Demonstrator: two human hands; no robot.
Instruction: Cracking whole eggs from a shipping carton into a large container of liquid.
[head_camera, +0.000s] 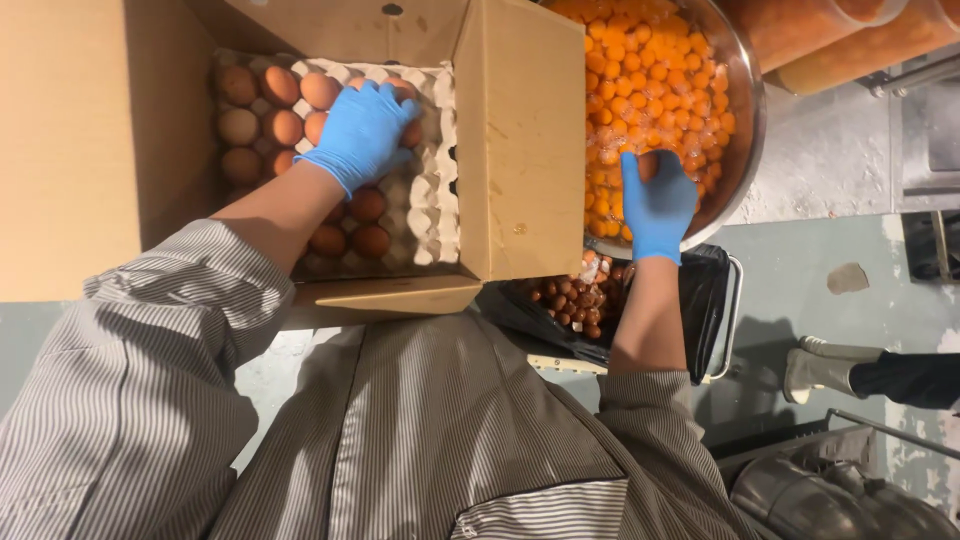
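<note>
- Here, the left hand, in a blue glove, lies spread over brown eggs in a pulp egg tray inside an open cardboard box; its fingers curl down around an egg or two, though what they clasp is hidden beneath the glove.
- The tray is part full: eggs fill its left side and the rows near the wrist, while the cups along its right side stand bare.
- The right hand, also gloved in blue, rests at the near rim of a large metal bowl, its fingers closed on a brown egg whose top shows above the glove.
- The bowl holds a mass of orange yolks lying in clear liquid.
- Just below the bowl, a bin lined with a black bag holds broken brown shells.
- Both sleeves are of grey striped cloth.
- At the right edge, another person's white boot stands on the grey floor.
</note>
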